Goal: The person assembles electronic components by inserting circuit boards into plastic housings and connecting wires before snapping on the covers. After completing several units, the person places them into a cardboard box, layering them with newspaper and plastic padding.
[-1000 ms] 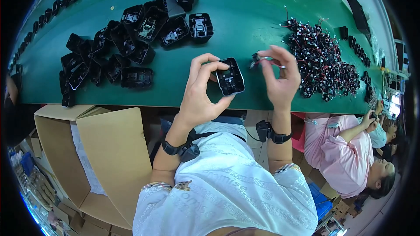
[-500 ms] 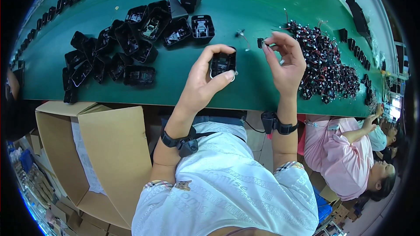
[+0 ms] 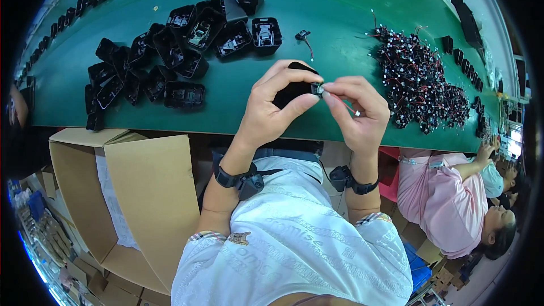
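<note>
Covering much of the black housing (image 3: 288, 89), the left hand (image 3: 266, 102) curls its fingers (image 3: 277, 79) around it; which way its opening faces is unclear. At the housing's right edge, the right hand's (image 3: 362, 110) fingers pinch a small wired part (image 3: 317, 88), partly hidden by fingertips. Beyond the housing, a loose wired part (image 3: 303, 35) lies on the table (image 3: 340, 11).

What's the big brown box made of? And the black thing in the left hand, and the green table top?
The brown box looks like matte cardboard: tan, with stiff folded flaps. The black case is probably plastic, plain and smooth-looking, though fingers hide part of it. The green table top has an even colour and soft shine; it could be rubber, plastic or paint.
</note>
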Motion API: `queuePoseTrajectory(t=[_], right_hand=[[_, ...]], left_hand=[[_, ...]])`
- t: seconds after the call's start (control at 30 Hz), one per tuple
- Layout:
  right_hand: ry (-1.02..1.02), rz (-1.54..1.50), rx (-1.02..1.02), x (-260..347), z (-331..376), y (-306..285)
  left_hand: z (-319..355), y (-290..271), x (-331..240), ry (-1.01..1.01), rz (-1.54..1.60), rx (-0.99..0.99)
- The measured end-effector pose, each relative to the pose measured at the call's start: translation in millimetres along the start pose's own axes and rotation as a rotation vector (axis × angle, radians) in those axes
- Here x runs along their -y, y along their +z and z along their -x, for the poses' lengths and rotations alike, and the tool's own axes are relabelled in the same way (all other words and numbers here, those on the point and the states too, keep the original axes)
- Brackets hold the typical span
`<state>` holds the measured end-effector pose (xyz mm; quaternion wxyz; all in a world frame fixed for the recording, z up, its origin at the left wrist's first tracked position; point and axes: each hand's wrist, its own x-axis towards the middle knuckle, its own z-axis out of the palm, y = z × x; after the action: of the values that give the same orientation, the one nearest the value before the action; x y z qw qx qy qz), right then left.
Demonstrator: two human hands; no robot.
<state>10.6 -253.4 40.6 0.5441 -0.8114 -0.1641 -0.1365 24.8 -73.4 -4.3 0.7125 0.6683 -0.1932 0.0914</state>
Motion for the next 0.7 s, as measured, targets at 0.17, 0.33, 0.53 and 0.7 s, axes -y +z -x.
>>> queuePoseTrajectory(t=[0.17, 0.33, 0.53, 0.7], right_hand=[[-0.068, 0.051, 0.209, 10, -3, -3], [-0.219, 0.195, 0.082, 15, -4, 5], [-0.244, 0.263, 0.024, 16, 1, 13], [-0.154, 0.198, 0.016, 14, 2, 7]], left_hand=[[7, -11, 15, -0.122, 0.282, 0.193], [9, -7, 2, -0.251, 0.527, 0.192], [10, -10, 4, -0.222, 0.443, 0.192], [7, -19, -17, -0.205, 0.324, 0.216]])
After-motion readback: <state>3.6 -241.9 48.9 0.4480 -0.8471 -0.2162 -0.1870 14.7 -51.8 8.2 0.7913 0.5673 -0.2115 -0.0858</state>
